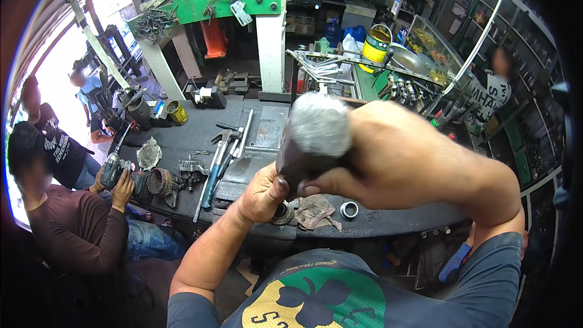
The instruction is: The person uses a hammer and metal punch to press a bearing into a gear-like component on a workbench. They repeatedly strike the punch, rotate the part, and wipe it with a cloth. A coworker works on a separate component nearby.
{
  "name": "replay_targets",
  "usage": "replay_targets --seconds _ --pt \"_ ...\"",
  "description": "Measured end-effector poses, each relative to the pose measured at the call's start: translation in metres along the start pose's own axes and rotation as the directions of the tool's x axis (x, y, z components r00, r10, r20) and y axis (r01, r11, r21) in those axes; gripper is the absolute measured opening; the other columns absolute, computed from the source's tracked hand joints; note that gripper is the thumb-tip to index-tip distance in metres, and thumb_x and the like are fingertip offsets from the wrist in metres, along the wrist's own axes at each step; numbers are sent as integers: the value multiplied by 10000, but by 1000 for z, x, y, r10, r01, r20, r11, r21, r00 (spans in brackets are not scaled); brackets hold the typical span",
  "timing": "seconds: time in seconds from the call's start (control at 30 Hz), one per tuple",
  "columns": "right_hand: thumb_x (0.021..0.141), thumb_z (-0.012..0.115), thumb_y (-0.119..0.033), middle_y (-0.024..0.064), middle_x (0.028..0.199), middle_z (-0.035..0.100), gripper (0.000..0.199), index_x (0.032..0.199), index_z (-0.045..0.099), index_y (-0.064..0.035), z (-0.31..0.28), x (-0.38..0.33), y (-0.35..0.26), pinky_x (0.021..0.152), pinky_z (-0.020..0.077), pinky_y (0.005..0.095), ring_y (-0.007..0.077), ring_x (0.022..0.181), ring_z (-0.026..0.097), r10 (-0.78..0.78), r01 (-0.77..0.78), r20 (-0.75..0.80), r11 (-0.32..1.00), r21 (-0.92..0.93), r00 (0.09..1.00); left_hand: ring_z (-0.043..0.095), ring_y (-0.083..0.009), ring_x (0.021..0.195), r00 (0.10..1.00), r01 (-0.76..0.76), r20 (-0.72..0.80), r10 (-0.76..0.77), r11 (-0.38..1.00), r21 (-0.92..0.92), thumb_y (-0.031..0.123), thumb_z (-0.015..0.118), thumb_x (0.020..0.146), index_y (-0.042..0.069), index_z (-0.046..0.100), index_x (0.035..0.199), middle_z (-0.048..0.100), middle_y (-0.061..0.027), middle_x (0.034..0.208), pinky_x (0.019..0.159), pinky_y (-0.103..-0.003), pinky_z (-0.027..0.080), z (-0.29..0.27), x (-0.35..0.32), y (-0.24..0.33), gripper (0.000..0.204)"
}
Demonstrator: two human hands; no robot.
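A hammer (316, 130) with a heavy dark head and a worn, round, bright face is raised close to the camera. My right hand (388, 158) is closed around it, slightly blurred. Just below and left of the hammer head is my left hand (261, 194), fingers curled in; the head hides whatever they hold. Under the left hand a toothed metal gear (282, 212) shows in part at the bench's near edge. Beside it lies a crumpled grey-brown rag (316, 212), and right of that a metal ring (349, 209).
A claw hammer (212, 179) with a blue handle and long bars lie on the dark workbench (395, 222). At left a co-worker's hands hold a power tool (112, 170) near a motor housing (161, 182). A green-and-white press frame (231, 3) stands behind; another person is at far right.
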State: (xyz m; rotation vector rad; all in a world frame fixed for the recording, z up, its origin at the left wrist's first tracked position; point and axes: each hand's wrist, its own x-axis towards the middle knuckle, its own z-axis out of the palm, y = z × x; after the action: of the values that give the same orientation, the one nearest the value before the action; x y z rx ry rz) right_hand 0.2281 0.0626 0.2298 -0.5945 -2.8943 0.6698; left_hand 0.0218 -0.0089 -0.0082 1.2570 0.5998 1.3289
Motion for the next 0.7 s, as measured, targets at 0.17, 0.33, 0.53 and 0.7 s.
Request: replay_targets --seconds 0.17,0.33,0.53,0.7 --pt "1022 821 -158 107 1011 831 216 1169 768 -10 -1 14 -6 793 636 362 205 877 803 -120 190 -280 953 237 952 506 -82 770 999 -44 28 43 999 26 781 630 1023 19 641 1247 582 2 921 689 -252 419 -13 -5 -1 794" --pt "986 850 -342 218 1036 805 391 1209 758 -35 21 6 13 892 624 497 442 990 780 54 -61 67 992 114 996 524 -64 807 1000 -27 0 27 994 103 826 668 974 -4 611 1430 639 14 984 688 -244 422 -2 3 -2 949" --pt "967 880 -299 164 1080 808 379 1241 762 -66 26 -6 12 888 624 447 390 989 786 8 12 -119 987 163 993 531 -98 794 986 -56 -163 42 995 -85 775 668 1010 5 592 1329 623 -34 936 696 -268 427 -13 -2 5 837" --pt "935 911 -239 115 1123 820 361 1239 788 -88 18 -7 10 897 626 416 341 997 795 -6 12 -146 999 40 989 528 -110 802 993 -78 -96 69 992 -102 745 668 1025 14 592 1302 605 -35 923 699 -269 421 -26 -12 1 786"
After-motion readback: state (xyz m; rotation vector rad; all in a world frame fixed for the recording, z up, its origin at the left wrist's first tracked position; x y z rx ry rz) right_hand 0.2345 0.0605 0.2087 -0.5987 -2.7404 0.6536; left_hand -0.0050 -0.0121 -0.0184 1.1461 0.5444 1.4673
